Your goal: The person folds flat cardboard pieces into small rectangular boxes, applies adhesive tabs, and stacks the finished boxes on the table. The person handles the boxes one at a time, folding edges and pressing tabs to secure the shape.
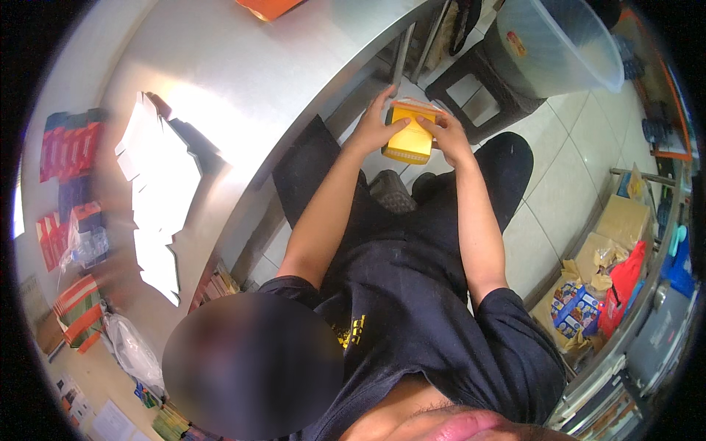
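Note:
A small yellow box with a patterned lower edge and an orange-red strip along its far end is held above my knees. My left hand grips it from the left, thumb lying on the top face and index finger stretched past the far end. From the other side my right hand holds it, with the thumb pressed on the same face. The fingers beneath the box are hidden. What lies inside it, if anything, cannot be seen.
A metal table curves along my left, carrying a spread of white sheets. Red boxes stand by the wall. Ahead to the right, a clear plastic tub sits on a dark stool. Cardboard and wrappings fill a rack at right.

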### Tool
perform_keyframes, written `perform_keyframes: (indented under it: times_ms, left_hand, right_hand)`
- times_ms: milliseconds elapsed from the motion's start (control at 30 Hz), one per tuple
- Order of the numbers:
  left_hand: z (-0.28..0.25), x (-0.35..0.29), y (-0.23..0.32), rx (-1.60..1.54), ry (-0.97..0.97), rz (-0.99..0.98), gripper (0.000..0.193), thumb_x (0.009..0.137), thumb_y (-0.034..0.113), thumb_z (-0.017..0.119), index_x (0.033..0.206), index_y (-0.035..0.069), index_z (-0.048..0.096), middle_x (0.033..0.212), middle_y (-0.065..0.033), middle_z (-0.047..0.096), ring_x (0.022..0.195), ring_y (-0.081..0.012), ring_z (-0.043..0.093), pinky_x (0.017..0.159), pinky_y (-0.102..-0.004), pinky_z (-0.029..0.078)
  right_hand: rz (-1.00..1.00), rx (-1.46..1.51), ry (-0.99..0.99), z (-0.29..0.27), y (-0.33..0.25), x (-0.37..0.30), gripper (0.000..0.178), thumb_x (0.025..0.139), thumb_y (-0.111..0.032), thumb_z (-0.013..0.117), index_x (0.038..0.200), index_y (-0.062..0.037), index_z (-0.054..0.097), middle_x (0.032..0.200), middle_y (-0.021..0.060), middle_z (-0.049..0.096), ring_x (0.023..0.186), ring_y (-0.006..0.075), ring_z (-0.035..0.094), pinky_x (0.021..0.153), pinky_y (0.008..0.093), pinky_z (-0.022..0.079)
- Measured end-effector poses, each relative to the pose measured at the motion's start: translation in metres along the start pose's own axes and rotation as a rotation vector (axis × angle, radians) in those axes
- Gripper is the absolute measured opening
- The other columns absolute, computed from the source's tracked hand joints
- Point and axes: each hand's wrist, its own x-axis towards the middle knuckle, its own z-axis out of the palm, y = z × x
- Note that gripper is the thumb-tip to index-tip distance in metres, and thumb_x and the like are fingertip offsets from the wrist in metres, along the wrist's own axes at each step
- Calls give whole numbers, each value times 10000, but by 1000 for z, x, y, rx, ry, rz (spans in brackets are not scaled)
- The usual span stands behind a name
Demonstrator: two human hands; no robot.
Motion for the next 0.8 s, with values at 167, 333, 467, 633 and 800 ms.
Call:
perform_keyframes:
  times_ms: [167, 333, 467, 633, 800]
  left_hand:
    - [28, -11, 6, 135, 34, 55, 1169, 621, 280, 932, 1537, 132, 220, 1467, -228, 449, 1381, -371, 443, 1137, -452, 380]
    - [50, -16, 5, 61, 131, -14, 1262, 555, 285, 937, 1510, 95, 134, 1466, -255, 382, 1372, -425, 411, 1106, -495, 388]
    - [35, -23, 58, 128, 174, -23, 1073, 623, 251, 903, 1427, 97, 208, 1395, -280, 429, 1302, -438, 483, 1028, -493, 444]
    - [-9, -54, 117, 83, 195, 74, 1111, 652, 224, 898, 1444, 58, 137, 1346, -238, 468, 1266, -341, 512, 1080, -421, 414]
    - [-110, -89, 191, 87, 220, 358, 938, 678, 124, 876, 1438, -9, 344, 1300, -110, 540, 1244, -232, 517, 1084, -382, 408]
  right_hand:
    - [-124, -323, 252, -5, 31, 20, 371, 886, -280, 773, 1123, -21, 656, 918, 103, 698, 926, 205, 689, 777, 346, 544]
    - [-290, -500, 332, 10, 12, -3, 331, 895, -289, 761, 1098, -45, 669, 1038, 134, 727, 1000, 220, 690, 862, 352, 535]
    - [-270, -173, -86, -11, -14, -17, 475, 869, -215, 786, 1270, -34, 604, 1307, 117, 631, 1140, 266, 643, 958, 378, 530]
    - [-366, 307, -319, -29, -49, -36, 555, 867, -150, 776, 1352, -37, 531, 1460, 122, 503, 1314, 255, 516, 1019, 394, 495]
    - [-281, 382, -77, -43, -29, -18, 209, 929, -98, 711, 1113, -42, 631, 1145, 79, 663, 1027, 168, 652, 906, 328, 536]
